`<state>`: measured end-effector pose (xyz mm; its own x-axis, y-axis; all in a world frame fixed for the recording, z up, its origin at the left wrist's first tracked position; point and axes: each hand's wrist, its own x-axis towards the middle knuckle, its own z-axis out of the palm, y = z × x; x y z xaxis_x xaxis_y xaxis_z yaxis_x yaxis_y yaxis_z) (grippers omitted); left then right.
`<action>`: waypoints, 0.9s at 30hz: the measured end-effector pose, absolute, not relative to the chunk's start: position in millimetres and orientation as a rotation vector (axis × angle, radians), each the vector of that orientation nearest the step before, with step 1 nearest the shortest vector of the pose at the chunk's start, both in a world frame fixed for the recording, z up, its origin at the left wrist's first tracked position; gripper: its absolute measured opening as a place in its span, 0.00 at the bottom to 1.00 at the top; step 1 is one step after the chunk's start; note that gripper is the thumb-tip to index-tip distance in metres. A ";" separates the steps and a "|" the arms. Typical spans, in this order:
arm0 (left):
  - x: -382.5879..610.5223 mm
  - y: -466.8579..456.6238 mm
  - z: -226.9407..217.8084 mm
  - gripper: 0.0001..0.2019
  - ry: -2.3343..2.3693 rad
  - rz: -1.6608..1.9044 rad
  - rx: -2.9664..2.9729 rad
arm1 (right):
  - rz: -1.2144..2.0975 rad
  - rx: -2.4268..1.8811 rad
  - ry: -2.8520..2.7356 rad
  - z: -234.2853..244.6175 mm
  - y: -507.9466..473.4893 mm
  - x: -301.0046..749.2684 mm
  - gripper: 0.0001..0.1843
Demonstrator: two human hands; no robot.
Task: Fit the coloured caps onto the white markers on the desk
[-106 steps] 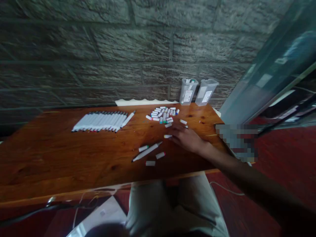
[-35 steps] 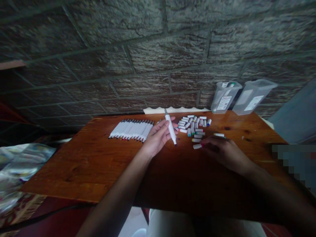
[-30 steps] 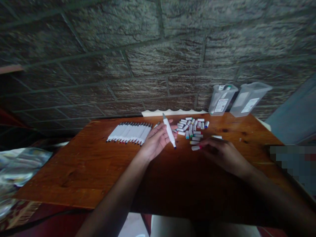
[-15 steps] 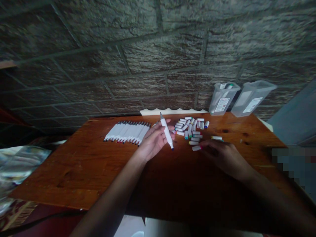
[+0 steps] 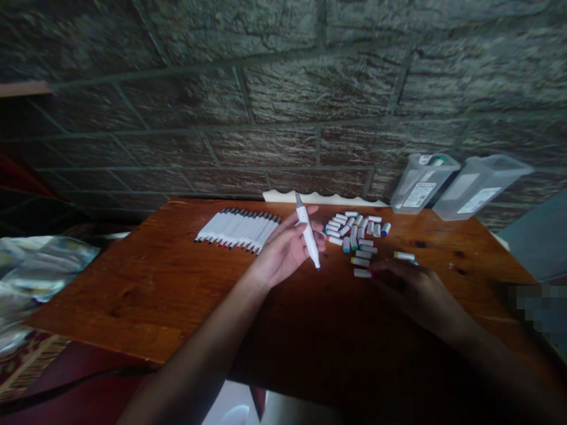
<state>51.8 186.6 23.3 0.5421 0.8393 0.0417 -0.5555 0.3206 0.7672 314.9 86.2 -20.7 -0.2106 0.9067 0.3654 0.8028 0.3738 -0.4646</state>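
Note:
My left hand (image 5: pixel 283 251) holds a white uncapped marker (image 5: pixel 307 231) upright over the wooden table (image 5: pixel 155 277), its dark tip pointing down. My right hand (image 5: pixel 414 289) rests palm down on the table, fingertips touching a loose white cap (image 5: pixel 362 273). A pile of several white marker caps with coloured ends (image 5: pixel 357 230) lies just beyond both hands. A neat row of several white markers (image 5: pixel 239 229) lies side by side to the left of my left hand.
Two clear plastic containers (image 5: pixel 423 183) (image 5: pixel 481 186) stand at the table's back right against a stone-block wall. A white wavy strip (image 5: pixel 319 198) lies along the back edge. Crumpled plastic (image 5: pixel 39 265) sits off the table's left side.
My left hand came into view and took up the marker, and it has stayed raised since. My right hand has stayed flat by the loose caps. The camera shifted slightly.

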 end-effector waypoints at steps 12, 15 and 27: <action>52.0 184.3 23.7 0.20 0.326 0.931 0.852 | 0.180 -1.515 -2.014 -24.3 90.1 315.5 0.07; 52.5 184.6 22.9 0.21 0.320 0.943 0.864 | 0.207 -1.525 -2.002 -24.5 89.7 315.3 0.08; 63.0 185.3 12.5 0.18 0.342 0.989 0.757 | 0.079 -1.853 -1.599 -14.6 111.1 350.4 0.21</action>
<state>63.0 185.3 12.5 0.5244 0.8485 0.0708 -0.6239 0.3263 0.7101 350.4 111.1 -14.6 0.2436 0.8950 0.3738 0.8536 -0.0148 -0.5207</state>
